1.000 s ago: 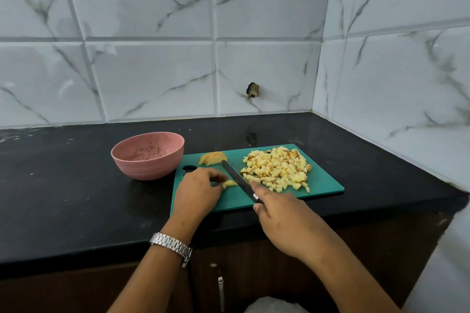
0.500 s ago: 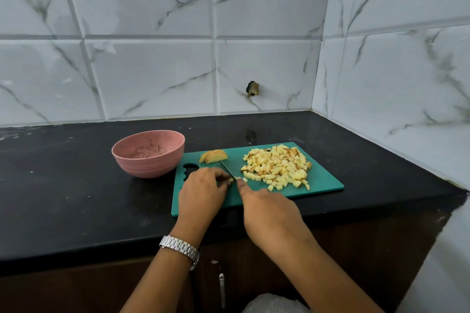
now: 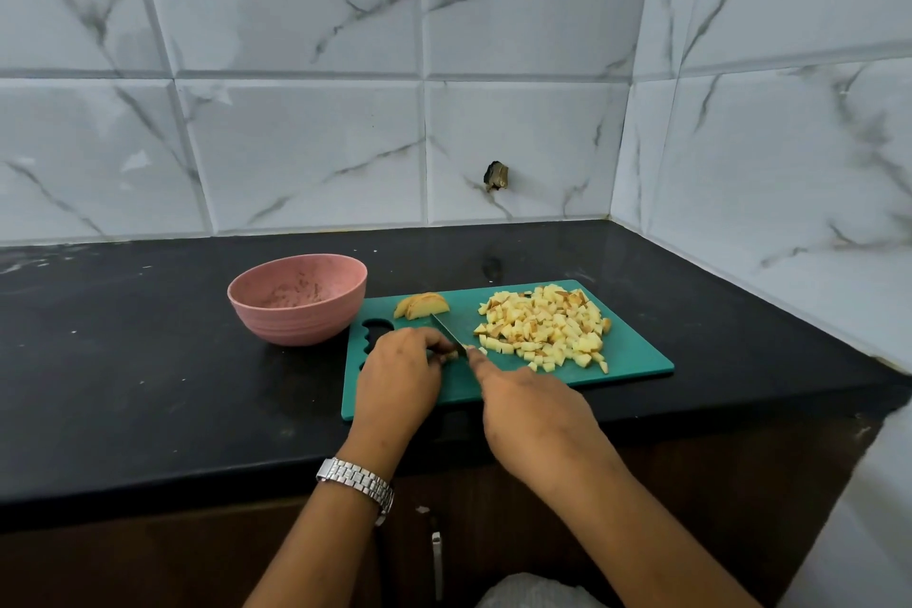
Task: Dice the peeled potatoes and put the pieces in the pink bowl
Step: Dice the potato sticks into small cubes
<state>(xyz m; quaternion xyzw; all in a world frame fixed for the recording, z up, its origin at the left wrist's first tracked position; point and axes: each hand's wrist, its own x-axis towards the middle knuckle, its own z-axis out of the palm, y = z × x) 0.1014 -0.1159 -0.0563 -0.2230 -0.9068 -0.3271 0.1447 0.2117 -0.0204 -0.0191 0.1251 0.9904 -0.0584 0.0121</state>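
Pink bowl (image 3: 296, 311) left of board (image 3: 636, 360); diced pile (image 3: 543, 331) right of knife (image 3: 446, 331).

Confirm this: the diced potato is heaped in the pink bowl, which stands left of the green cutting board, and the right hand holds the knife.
Not quite. The head view shows the diced potato heaped on the green cutting board, not in the pink bowl. The bowl does stand left of the board, and the right hand holds the knife.
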